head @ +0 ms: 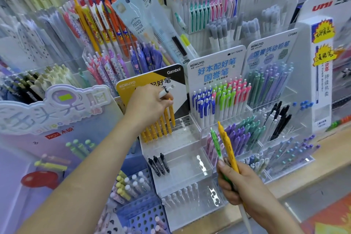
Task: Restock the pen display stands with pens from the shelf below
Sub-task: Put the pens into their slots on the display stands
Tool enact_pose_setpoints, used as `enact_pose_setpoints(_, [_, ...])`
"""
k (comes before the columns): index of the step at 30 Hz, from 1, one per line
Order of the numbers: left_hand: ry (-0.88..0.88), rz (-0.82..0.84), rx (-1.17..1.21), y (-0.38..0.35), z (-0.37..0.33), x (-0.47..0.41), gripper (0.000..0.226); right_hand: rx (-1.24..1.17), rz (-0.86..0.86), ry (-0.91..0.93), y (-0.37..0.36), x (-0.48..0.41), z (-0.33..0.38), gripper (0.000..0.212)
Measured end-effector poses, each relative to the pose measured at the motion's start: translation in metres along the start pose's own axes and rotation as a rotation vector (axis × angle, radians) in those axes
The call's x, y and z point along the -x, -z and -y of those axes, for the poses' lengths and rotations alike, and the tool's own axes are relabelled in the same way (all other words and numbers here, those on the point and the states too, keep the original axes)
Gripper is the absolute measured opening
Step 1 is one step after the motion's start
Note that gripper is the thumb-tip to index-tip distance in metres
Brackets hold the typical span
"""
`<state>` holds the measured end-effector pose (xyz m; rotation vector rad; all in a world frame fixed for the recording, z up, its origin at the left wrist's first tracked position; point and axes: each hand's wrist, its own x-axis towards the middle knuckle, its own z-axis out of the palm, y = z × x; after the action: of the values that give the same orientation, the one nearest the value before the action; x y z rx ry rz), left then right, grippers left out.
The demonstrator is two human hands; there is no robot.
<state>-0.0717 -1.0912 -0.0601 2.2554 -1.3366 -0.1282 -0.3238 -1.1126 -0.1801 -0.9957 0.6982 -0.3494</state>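
Now the left hand (150, 104), at ten o'clock, holds one slim white pen (167, 90); the right hand (241, 182), at five o'clock, grips one green pen (215, 142) and one yellow pen (227, 144).

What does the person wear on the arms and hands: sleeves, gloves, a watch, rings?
Nothing that shows. The left hand and right hand are ungloved, and no rings are visible. The left forearm and right forearm are bare up to the frame edge: no sleeve, watch or bracelet.

single head view, angled forward and down, close over pen stands (190, 157)
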Motion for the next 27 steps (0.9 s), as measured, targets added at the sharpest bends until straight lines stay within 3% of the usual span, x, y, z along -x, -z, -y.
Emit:
enact_pose_setpoints(4, [-0.105, 0.001, -0.34, -0.008, 0.001, 0.002, 0.028, 0.014, 0.009, -0.001, -0.002, 0.001, 0.002, 0.029])
enact_pose_setpoints(6, [-0.146, -0.042, -0.41, -0.011, -0.001, 0.002, 0.026, 0.021, 0.017, 0.0, -0.003, 0.001, 0.002, 0.029])
enact_pose_setpoints(22, [-0.195, -0.02, -0.464, -0.014, 0.001, -0.002, 0.014, -0.138, 0.154, -0.076, -0.016, 0.003, 0.007, 0.026])
enact_pose_setpoints(25, [-0.269, -0.177, -0.27, -0.014, -0.004, 0.013, 0.016, -0.103, 0.164, -0.064, -0.017, 0.003, 0.01, 0.026])
enact_pose_setpoints(27, [-0.199, -0.123, 0.027, -0.014, -0.02, 0.027, 0.017, -0.059, 0.153, -0.05, -0.017, 0.003, 0.012, 0.027])
